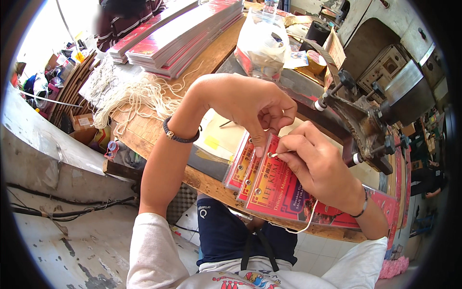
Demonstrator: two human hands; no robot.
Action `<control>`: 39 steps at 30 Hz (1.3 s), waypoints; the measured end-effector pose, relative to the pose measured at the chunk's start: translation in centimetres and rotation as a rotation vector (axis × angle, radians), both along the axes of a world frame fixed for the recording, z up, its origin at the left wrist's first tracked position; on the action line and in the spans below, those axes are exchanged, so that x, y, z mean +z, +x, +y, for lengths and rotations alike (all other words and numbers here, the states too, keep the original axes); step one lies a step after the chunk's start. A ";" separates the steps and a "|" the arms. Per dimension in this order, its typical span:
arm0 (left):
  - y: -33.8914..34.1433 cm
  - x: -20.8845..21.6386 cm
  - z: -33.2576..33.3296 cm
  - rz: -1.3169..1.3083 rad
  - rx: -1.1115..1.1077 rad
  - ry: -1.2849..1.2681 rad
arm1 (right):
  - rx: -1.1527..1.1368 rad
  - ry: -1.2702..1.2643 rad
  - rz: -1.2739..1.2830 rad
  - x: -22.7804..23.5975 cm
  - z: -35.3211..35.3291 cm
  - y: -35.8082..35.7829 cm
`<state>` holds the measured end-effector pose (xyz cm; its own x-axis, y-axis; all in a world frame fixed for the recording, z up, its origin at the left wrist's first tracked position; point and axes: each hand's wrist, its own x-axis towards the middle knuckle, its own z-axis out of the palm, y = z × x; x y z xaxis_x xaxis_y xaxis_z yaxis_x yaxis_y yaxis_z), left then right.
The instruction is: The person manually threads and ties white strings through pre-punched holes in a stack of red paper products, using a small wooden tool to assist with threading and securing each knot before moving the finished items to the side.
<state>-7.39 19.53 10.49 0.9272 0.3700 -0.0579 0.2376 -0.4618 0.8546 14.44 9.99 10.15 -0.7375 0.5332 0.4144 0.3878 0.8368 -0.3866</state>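
Observation:
A stack of glossy red printed sheets [269, 185] with metal eyelets lies fanned at the near edge of the wooden table. My left hand [252, 103] reaches over from the far side, fingers curled, its thumb pressed on the top corner of the upper sheet. Between the thumb and fingertips of my right hand [315, 154] is the end of a white cord [314, 216], held at the eyelet of that sheet. The cord's slack hangs in a loop past the table edge. Whether its tip passes through the eyelet is hidden by my fingers.
A tangled bundle of white cords [144, 94] lies on the table's left side. Behind it are tall piles of red printed sheets [187, 38]. A white plastic bag [262, 45] stands at the back. To the right, a metal machine [368, 113] with knobs overhangs the table.

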 end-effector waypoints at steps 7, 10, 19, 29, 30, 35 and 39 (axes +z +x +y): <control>-0.2 -0.1 -0.1 -0.013 -0.040 -0.112 | -0.047 0.095 -0.106 -0.8 -0.3 0.1; 0.0 0.0 0.2 0.012 -0.062 -0.152 | -0.048 0.135 -0.092 -0.8 -0.5 0.0; -0.6 -0.1 0.4 -0.005 -0.133 -0.311 | -0.023 0.047 0.075 -0.4 -0.2 0.5; 0.4 -0.5 1.0 -0.142 -0.098 -0.378 | -0.082 0.160 0.202 -0.3 0.0 1.1; 0.6 -0.7 1.2 -0.154 -0.097 -0.374 | -0.082 0.170 0.257 -0.8 0.3 1.0; 0.4 -1.2 1.6 -0.207 -0.149 -0.399 | -0.067 0.210 0.286 -1.3 0.7 0.9; 0.5 -1.6 1.8 -0.232 -0.172 -0.373 | -0.045 0.202 0.297 -1.9 0.8 1.0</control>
